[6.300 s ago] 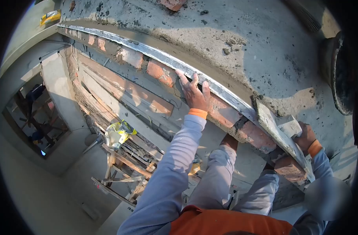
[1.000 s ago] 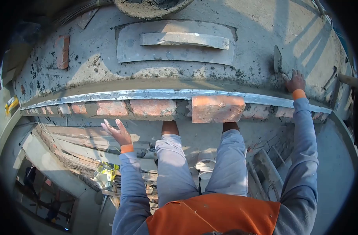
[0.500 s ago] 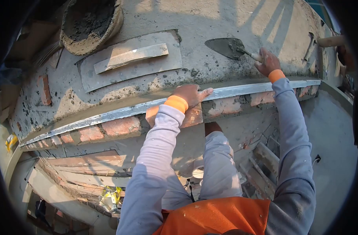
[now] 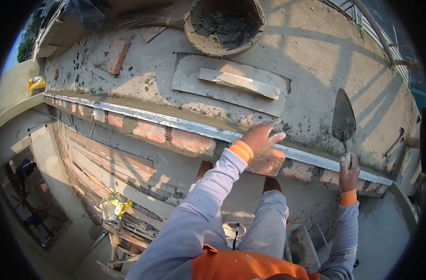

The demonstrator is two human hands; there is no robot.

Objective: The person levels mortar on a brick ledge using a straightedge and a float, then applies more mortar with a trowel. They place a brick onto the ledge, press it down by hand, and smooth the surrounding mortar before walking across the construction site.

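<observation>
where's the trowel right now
In the head view it's on the right: the right hand grips the trowel by its handle, blade pointing away, right of the wooden float.

Construction site, exposed brickwork (image 4: 192, 141)

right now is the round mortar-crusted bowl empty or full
Partly full: dark grey mortar lies inside the round, crusted bowl, below its rim.

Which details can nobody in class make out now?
Head view: far side of the brick, behind the left hand.
Head view: part of the trowel handle, inside the right hand.
Head view: far rim of the bowl, cut off by top edge.
Head view: print on yellow packet, too small.
</observation>
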